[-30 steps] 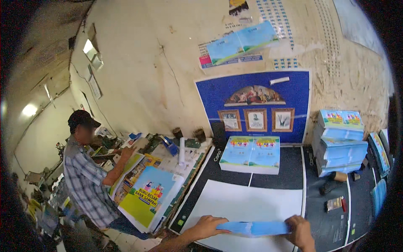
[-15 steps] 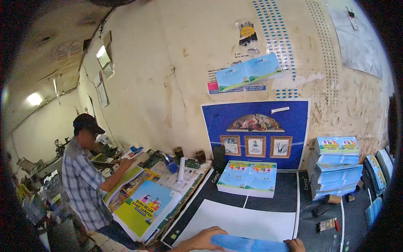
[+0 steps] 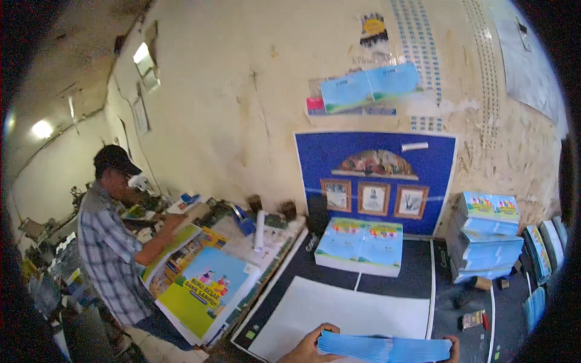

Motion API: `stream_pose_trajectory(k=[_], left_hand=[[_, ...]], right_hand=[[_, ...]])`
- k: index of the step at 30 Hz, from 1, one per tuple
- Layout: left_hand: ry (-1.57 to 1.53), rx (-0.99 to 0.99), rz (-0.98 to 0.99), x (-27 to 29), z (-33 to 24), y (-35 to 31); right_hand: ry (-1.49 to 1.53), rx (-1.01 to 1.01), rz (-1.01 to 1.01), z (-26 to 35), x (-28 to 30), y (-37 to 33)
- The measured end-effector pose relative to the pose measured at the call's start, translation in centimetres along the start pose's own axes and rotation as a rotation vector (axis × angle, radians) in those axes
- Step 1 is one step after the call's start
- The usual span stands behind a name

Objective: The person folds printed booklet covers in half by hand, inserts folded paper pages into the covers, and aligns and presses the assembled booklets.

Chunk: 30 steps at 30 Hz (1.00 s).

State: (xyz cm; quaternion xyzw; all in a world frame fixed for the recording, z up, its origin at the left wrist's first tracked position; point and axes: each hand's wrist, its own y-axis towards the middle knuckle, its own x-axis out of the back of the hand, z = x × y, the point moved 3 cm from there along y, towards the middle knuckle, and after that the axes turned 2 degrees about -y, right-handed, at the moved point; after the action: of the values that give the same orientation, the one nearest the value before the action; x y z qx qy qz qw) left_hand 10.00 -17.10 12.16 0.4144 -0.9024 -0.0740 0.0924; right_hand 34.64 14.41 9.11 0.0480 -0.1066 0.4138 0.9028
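A stack of light blue printed sheets (image 3: 384, 349) is held between my two hands at the bottom of the view. Its layered edges face away from me. My left hand (image 3: 310, 347) grips the left end, with fingers curled over the corner. At the right end my right hand (image 3: 452, 347) closes on the edge, only its fingers showing. Beyond the stack, a large blank white sheet (image 3: 351, 308) lies on the black mat (image 3: 290, 284). A thick pile of blue and green printed covers (image 3: 358, 245) sits past the sheet, against the wall.
On the right stands a tall stack of printed booklets (image 3: 487, 248), near a small box (image 3: 472, 320) and a brown roll (image 3: 481, 283). A person in a plaid shirt (image 3: 112, 242) works at the left table, beside a large printed poster (image 3: 209, 287). A blue poster (image 3: 378, 181) covers the wall ahead.
Both hands and the stack have shifted right and slightly up in the picture, and more of the right hand's fingers shows. The whole view has turned a little. The other person's head has lowered.
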Motion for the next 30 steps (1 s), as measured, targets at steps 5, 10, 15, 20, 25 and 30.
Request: stream_pose_trajectory(k=[5,10,15,20,25,30], left_hand=[[0.06,0.333,0.075,-0.3,6.8,0.3],[-0.102,-0.051,-0.006,0.3,1.7,-0.5],[-0.059,0.188,0.094,0.8,4.4,-1.0],[-0.32,0.198,0.078,0.3,4.9,-2.9],[-0.274,0.121,0.091,0.4,4.4,-4.0],[-0.057,-0.039,0.1,1.1,4.7,-2.2]], right_hand=[[-0.101,-0.012,0.01,-9.0,-0.5,0.8],[-0.068,-0.088,-0.078,-2.4,-0.9,-2.2],[-0.076,-0.006,0.113,-0.9,-3.3,-0.7],[0.008,-0.018,0.071,0.3,-3.1,-2.4],[0.032,-0.001,0.052,-0.7,-3.5,-3.4],[0.099,0.046,0.045,-0.4,-4.7,-2.6]])
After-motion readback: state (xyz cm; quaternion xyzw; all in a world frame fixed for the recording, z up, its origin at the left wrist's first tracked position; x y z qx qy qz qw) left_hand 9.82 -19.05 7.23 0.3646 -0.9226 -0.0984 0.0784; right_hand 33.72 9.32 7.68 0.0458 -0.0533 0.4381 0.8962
